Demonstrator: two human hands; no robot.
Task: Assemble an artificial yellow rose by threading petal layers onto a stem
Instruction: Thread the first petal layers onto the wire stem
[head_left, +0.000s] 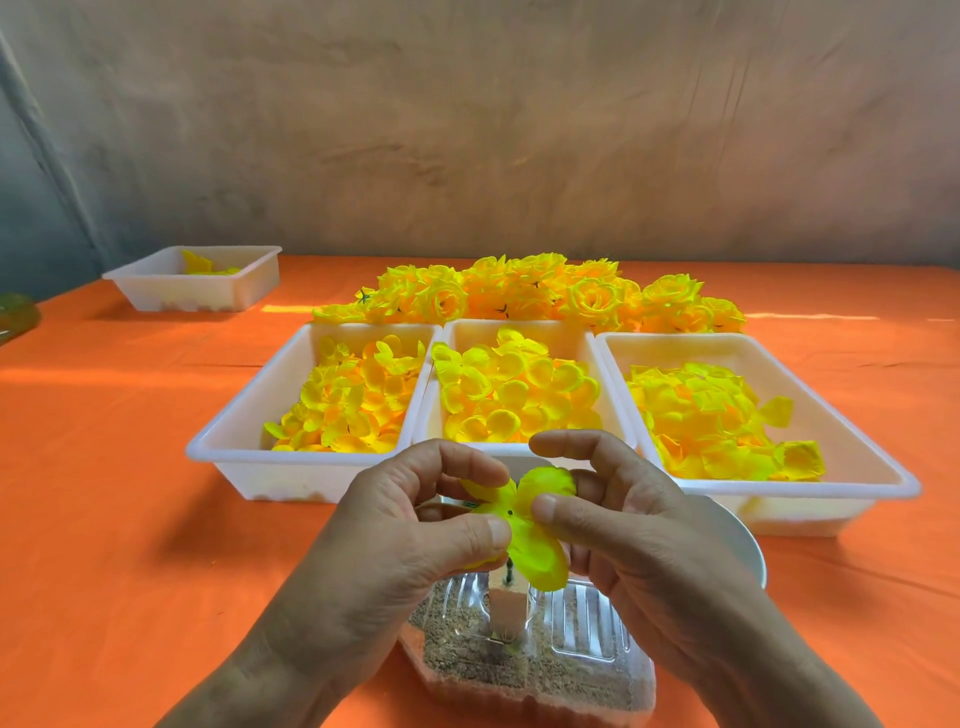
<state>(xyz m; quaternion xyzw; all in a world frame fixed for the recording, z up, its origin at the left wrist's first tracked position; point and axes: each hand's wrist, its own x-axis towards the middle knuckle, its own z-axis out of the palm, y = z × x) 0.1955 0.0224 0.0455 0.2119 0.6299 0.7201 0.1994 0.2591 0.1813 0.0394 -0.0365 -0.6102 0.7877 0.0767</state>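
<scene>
both hands, left hand (415, 525) and right hand (618, 525), got their fingers (545, 506) pinched on one yellow petal layer (535, 540) over the sand-filled clear container (571, 649) on the orange desk (130, 519).

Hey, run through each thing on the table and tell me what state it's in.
petal layer, spread out, pinched by both hands, centre hole showing.
left hand, pinches the petal layer.
right hand, pinches the petal layer.
stem, upright under the petal layer, mostly hidden.
front trays, filled with loose petals.
far tray, holding few petals.
finished roses, piled behind the trays.
</scene>
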